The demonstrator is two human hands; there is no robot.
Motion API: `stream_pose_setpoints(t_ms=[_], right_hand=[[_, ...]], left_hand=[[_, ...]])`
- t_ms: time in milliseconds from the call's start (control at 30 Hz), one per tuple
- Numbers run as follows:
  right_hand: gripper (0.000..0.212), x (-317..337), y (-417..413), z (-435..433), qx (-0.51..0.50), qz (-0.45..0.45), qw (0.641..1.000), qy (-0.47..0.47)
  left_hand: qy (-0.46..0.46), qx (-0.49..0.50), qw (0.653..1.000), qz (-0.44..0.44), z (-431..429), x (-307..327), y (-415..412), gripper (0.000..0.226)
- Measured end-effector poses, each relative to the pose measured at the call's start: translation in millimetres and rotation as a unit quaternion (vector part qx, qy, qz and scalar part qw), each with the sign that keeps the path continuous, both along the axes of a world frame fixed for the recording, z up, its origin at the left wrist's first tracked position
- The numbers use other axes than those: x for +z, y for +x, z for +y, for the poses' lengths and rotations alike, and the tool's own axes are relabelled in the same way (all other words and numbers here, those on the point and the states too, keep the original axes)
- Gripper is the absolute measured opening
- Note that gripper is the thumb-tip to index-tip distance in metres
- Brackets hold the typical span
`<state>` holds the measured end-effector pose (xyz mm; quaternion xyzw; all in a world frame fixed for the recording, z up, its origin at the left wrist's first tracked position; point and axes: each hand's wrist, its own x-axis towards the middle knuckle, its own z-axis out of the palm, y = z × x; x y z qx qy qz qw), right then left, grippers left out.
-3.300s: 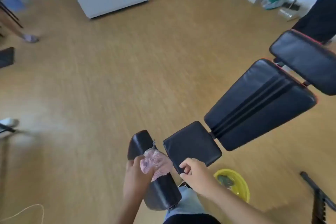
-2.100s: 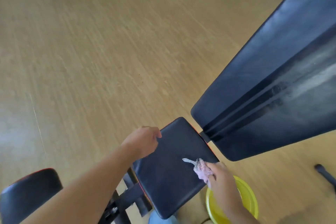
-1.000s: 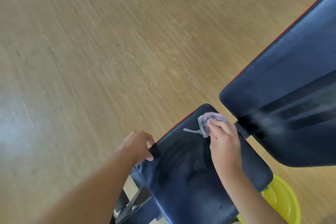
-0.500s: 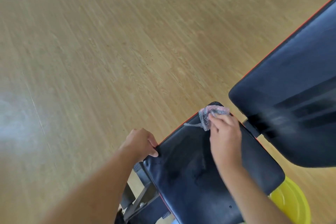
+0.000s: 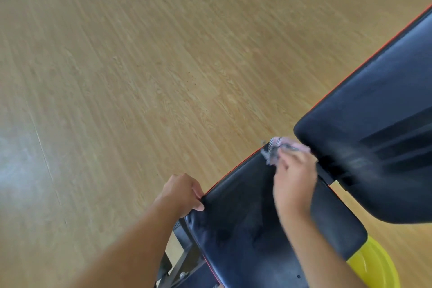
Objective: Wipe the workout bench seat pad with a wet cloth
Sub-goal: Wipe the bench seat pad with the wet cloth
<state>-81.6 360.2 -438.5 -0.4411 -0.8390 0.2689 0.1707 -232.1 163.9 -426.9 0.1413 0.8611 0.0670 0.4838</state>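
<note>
Black seat pad (image 5: 245, 229) of the bench, red-piped, filling the lower centre, damp smears across its surface. Pinkish wet cloth (image 5: 275, 147) pressed at the pad's far corner, bunched under the fingers of the right hand (image 5: 294, 180), blurred. Left hand (image 5: 182, 194) curled around the pad's left edge, thumb on top. Black back pad (image 5: 374, 135) just beyond the far corner, raised. Yellow basin (image 5: 374, 269) below the pad's right edge, on the wooden floor (image 5: 140, 77).
</note>
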Motion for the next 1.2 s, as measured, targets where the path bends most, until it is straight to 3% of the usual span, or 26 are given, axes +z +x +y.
stream_pose_setpoints(t_ms=[67,100,167,200,233,267,333,400,467,533,600,633,667,733,767,800,833,933,967,1033,1133,1200], right_hand=[[0.024,0,9,-56,0.144,-0.005,0.989,0.023],[0.022,1,19,-82,0.28,0.009,0.959,0.033],[0.023,2,32,-87,0.511,-0.001,0.855,0.092],[0.025,1,29,-65,0.568,-0.011,0.813,0.13],[0.028,-1,22,-38,0.558,-0.017,0.817,0.147],[0.029,1,16,-9,0.489,-0.035,0.861,0.135],[0.029,3,10,33,0.23,-0.047,0.969,0.075],[0.028,-2,13,15,0.072,-0.018,0.997,0.012],[0.027,-7,24,-43,0.09,0.037,0.995,-0.038],[0.026,-7,46,-100,0.276,0.068,0.955,-0.088],[0.024,-2,67,-109,0.484,0.037,0.873,0.048],[0.023,-3,69,-88,0.542,0.024,0.831,0.124],[0.024,-2,65,-59,0.543,0.005,0.829,0.133],[0.027,0,56,0,0.368,0.007,0.922,0.12],[0.027,3,55,23,0.217,0.014,0.972,0.085],[0.026,6,57,34,0.079,0.008,0.996,0.038],[0.024,7,60,26,0.002,-0.012,1.0,0.006],[0.033,14,45,-44,-0.046,0.022,0.981,-0.187],[0.035,22,38,-61,-0.082,-0.018,0.977,-0.197],[0.035,28,35,-51,-0.076,-0.096,0.973,-0.194],[0.035,30,38,-27,-0.103,-0.112,0.976,-0.155],[0.045,14,57,-14,-0.051,-0.239,0.966,-0.079]], left_hand=[[-0.009,-0.02,1.0,0.006,3,1,1,0.019],[-0.014,-0.024,1.0,0.009,4,2,1,0.019],[-0.02,-0.022,0.999,0.011,5,3,1,0.02],[-0.021,-0.023,0.999,0.013,5,4,2,0.021],[-0.02,-0.025,0.999,0.015,5,4,2,0.022],[-0.018,-0.026,0.999,0.018,5,3,2,0.022],[-0.02,-0.022,0.999,0.022,4,3,2,0.022],[-0.022,-0.021,0.999,0.028,4,3,3,0.022],[-0.021,-0.025,0.999,0.031,6,3,4,0.023],[-0.023,-0.039,0.998,0.038,8,3,3,0.024],[-0.031,-0.055,0.997,0.051,10,3,3,0.025],[-0.033,-0.057,0.996,0.054,11,3,3,0.024],[-0.033,-0.057,0.996,0.055,10,2,3,0.024],[-0.034,-0.057,0.996,0.056,9,0,5,0.022],[-0.034,-0.057,0.996,0.057,9,0,6,0.022],[-0.036,-0.056,0.996,0.059,9,1,7,0.023],[-0.038,-0.056,0.996,0.061,9,1,8,0.024],[-0.047,-0.064,0.994,0.069,11,4,11,0.026],[-0.048,-0.068,0.994,0.073,12,5,12,0.026],[-0.048,-0.07,0.993,0.078,12,5,14,0.027],[-0.045,-0.063,0.993,0.084,10,5,15,0.026],[-0.043,-0.054,0.994,0.086,9,4,15,0.026]])
